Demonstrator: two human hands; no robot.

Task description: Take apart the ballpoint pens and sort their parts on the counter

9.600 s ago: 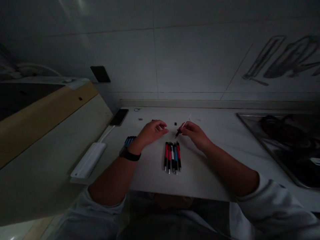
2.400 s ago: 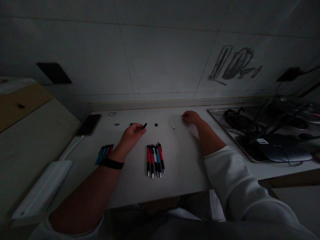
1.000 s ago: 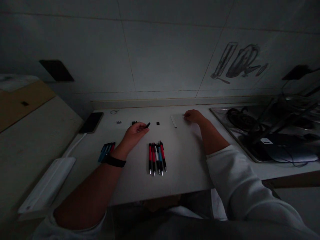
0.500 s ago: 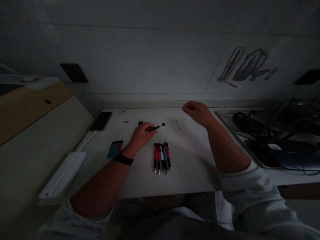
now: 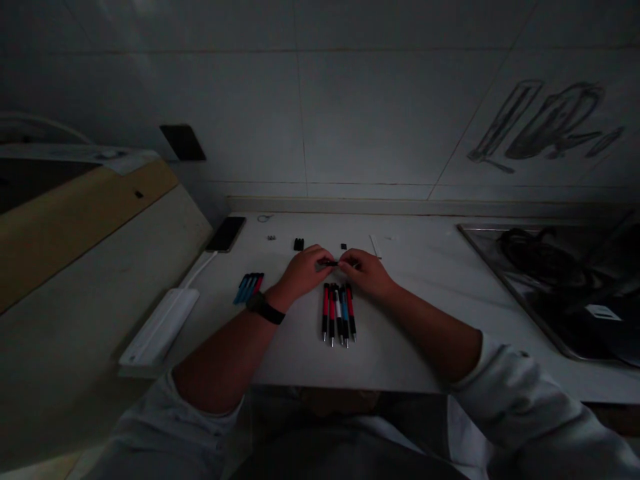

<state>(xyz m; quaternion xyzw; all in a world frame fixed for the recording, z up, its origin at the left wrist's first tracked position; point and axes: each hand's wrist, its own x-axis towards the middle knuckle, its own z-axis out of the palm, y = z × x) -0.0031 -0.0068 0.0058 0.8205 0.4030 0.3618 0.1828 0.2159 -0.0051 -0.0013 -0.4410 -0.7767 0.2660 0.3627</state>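
Note:
Near the middle of the white counter, my left hand is closed in a pinch on a small, dark, narrow pen part. My right hand meets it from the other side, thumb and fingers pinched at the part's right end; whether a second piece is in those fingers is hidden. Just below lies a row of several pens in red, white and blue with black grips. Left of my wrist are several blue and red pen barrels. Beyond the hands sit short black pieces and a tiny black block.
Thin white sticks lie behind my right hand, tiny metal bits to the far left. A phone and a white power strip line the left side. A metal-rimmed stove with dark clutter stands right.
My right hand has come down and left from above the counter's back to meet my left hand at the dark pen part. The view has turned slightly left.

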